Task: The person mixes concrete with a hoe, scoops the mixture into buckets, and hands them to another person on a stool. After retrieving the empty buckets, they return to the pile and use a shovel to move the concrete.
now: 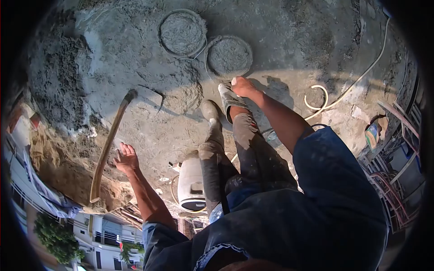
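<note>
In the head view, a round bucket with a mortar-caked grey rim (pixel 159 38) stands on the rough grey ground (pixel 289 49), filled almost to the brim with thick, wet grey mortar (pixel 181 32); a thin wire handle shows along its near edge. Just beside it, nearer the person, a second round, grey-rimmed bucket (pixel 207 64) is just as full of lumpy grey mortar. A whitish plastic drum (pixel 191 178) with a dark end sits beside the person's legs, its contents hidden. The right hand (pixel 244 86) is at the near side of the second bucket, right by the toe of a mud-smeared grey rubber boot (pixel 230 97); its fingers are curled, but I cannot tell whether they grip the bucket, the boot or anything else. The left hand (pixel 127 159) is spread open and holds nothing. The hoe with a long, pale-brown wooden handle and a dark metal blade (pixel 110 147) is just to the left of that hand, its blade end pointing away from the person. A pale yellow hose (pixel 346 95) curls across the ground to the right.
</note>
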{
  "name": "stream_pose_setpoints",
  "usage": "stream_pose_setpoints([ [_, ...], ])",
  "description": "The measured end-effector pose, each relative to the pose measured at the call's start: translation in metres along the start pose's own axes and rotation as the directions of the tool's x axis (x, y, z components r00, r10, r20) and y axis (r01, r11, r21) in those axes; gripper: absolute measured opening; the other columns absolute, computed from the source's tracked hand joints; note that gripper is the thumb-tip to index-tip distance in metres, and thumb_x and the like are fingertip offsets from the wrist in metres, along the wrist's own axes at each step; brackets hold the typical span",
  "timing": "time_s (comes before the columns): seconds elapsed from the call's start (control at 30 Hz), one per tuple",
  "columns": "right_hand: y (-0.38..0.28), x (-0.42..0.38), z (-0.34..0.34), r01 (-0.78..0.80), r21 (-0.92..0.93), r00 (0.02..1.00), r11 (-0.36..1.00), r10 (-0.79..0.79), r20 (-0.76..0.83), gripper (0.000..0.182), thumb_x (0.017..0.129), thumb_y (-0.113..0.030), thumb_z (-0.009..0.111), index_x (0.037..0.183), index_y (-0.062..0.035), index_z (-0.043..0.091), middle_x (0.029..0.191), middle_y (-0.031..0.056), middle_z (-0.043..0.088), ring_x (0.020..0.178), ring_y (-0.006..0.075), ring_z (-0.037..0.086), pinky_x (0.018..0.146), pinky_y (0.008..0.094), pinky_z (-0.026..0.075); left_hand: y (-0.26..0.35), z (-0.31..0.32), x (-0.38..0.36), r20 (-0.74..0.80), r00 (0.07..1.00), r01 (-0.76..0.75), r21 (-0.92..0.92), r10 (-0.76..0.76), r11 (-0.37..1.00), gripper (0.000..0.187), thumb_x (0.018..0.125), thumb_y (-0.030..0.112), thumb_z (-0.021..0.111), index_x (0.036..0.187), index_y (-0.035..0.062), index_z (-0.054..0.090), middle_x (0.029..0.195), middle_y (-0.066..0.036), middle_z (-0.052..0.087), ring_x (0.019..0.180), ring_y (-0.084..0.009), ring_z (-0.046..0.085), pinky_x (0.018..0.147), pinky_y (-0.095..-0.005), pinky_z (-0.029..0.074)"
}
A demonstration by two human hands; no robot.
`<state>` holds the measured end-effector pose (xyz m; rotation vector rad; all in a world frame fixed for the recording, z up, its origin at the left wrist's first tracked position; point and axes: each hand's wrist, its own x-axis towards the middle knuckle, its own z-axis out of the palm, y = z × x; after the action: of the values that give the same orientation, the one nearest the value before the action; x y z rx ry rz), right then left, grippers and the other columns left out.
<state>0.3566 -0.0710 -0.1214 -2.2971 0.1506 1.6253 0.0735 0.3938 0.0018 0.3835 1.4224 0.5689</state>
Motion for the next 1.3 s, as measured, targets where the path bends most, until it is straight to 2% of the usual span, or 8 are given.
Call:
stream_pose_setpoints([
  [0.17, -0.009, 0.048, 0.056, 0.027, -0.085, 0.999, 0.996, -0.024, 0.034, 0.037, 0.074, -0.020, 0.055, 0.108, -0.0056, 0.059, 0.102, 0.0190, 0.061, 0.101, 0.0349, 0.056, 0.087, 0.0390, 0.044, -0.180, 0.076, 0.030, 0.050, 0.866, 0.342, 0.666, -0.497, 0.663, 0.044, 0.092, 0.045, 0.037, 0.121, 0.0134, 0.045, 0.108, -0.006, 0.057, 0.094, -0.0240, 0.055, 0.086, -0.0400, 0.042],
  [0.33, -0.003, 0.082, 0.101, 0.124, -0.153, 0.991, 0.980, -0.113, 0.077, 0.030, 0.071, -0.013, 0.054, 0.098, -0.0007, 0.061, 0.111, 0.0238, 0.055, 0.107, 0.0350, 0.053, 0.089, 0.0426, 0.042, -0.321, 0.150, 0.097, 0.127, 0.835, 0.250, 0.780, -0.535, 0.574, 0.041, 0.093, 0.033, 0.040, 0.124, 0.0067, 0.043, 0.120, -0.005, 0.053, 0.110, -0.0218, 0.048, 0.094, -0.0388, 0.035],
  [0.6, -0.004, 0.036, 0.053, 0.328, -0.421, 0.882, 0.846, -0.434, -0.185, 0.024, 0.069, -0.026, 0.064, 0.083, -0.0053, 0.067, 0.105, 0.0161, 0.051, 0.089, 0.0313, 0.053, 0.085, 0.0418, 0.035, -0.350, 0.212, 0.095, 0.187, 0.806, 0.379, 0.566, -0.561, 0.732, 0.024, 0.091, 0.031, 0.045, 0.094, 0.0080, 0.051, 0.107, -0.009, 0.057, 0.104, -0.0255, 0.050, 0.087, -0.0452, 0.038],
  [0.8, 0.035, 0.064, -0.034, 0.548, -0.023, 0.726, 0.836, -0.490, -0.482, 0.029, 0.074, -0.032, 0.066, 0.077, -0.0034, 0.065, 0.083, 0.0062, 0.058, 0.075, 0.0187, 0.056, 0.071, 0.0283, 0.041, -0.322, 0.321, 0.059, 0.429, 0.778, 0.438, 0.155, -0.459, 0.886, 0.032, 0.087, 0.035, 0.047, 0.064, 0.0121, 0.043, 0.089, -0.009, 0.059, 0.087, -0.0275, 0.053, 0.083, -0.0445, 0.037],
  [0.87, 0.024, 0.065, -0.026, 0.533, 0.307, 0.839, 0.788, -0.445, -0.315, 0.031, 0.079, -0.032, 0.062, 0.074, -0.0010, 0.061, 0.078, 0.0073, 0.058, 0.067, 0.0178, 0.054, 0.065, 0.0258, 0.041, -0.328, 0.353, 0.061, 0.573, 0.786, 0.426, -0.229, -0.233, 0.875, 0.059, 0.081, 0.048, 0.053, 0.123, 0.0079, 0.039, 0.129, -0.010, 0.045, 0.121, -0.0264, 0.038, 0.100, -0.0468, 0.027],
  [1.03, 0.004, 0.041, 0.018, 0.347, 0.057, 0.936, 0.936, -0.349, 0.048, 0.044, 0.084, -0.042, 0.053, 0.075, 0.0012, 0.056, 0.063, 0.0128, 0.054, 0.065, 0.0210, 0.054, 0.067, 0.0321, 0.044, -0.333, 0.360, 0.053, 0.587, 0.790, 0.364, -0.220, -0.175, 0.905, 0.059, 0.081, 0.049, 0.053, 0.122, 0.0088, 0.042, 0.129, -0.011, 0.046, 0.121, -0.0249, 0.039, 0.100, -0.0398, 0.027],
  [1.1, -0.003, 0.042, 0.019, 0.273, -0.116, 0.943, 0.955, -0.242, 0.227, 0.053, 0.084, -0.049, 0.045, 0.096, 0.0002, 0.061, 0.096, 0.0225, 0.060, 0.094, 0.0377, 0.056, 0.081, 0.0413, 0.043, -0.328, 0.361, 0.044, 0.553, 0.810, 0.372, -0.225, -0.197, 0.901, 0.059, 0.082, 0.051, 0.049, 0.123, 0.0094, 0.043, 0.130, -0.012, 0.044, 0.125, -0.0254, 0.036, 0.100, -0.0391, 0.027],
  [1.3, 0.018, 0.037, 0.011, 0.242, -0.018, 0.952, 0.970, -0.234, 0.196, 0.053, 0.086, -0.048, 0.045, 0.099, 0.0012, 0.060, 0.098, 0.0221, 0.060, 0.095, 0.0358, 0.057, 0.082, 0.0389, 0.043, -0.338, 0.358, 0.031, 0.408, 0.896, 0.367, -0.456, -0.176, 0.811, 0.065, 0.085, 0.055, 0.040, 0.131, 0.0102, 0.035, 0.133, -0.011, 0.043, 0.126, -0.0259, 0.035, 0.102, -0.0404, 0.025],
])
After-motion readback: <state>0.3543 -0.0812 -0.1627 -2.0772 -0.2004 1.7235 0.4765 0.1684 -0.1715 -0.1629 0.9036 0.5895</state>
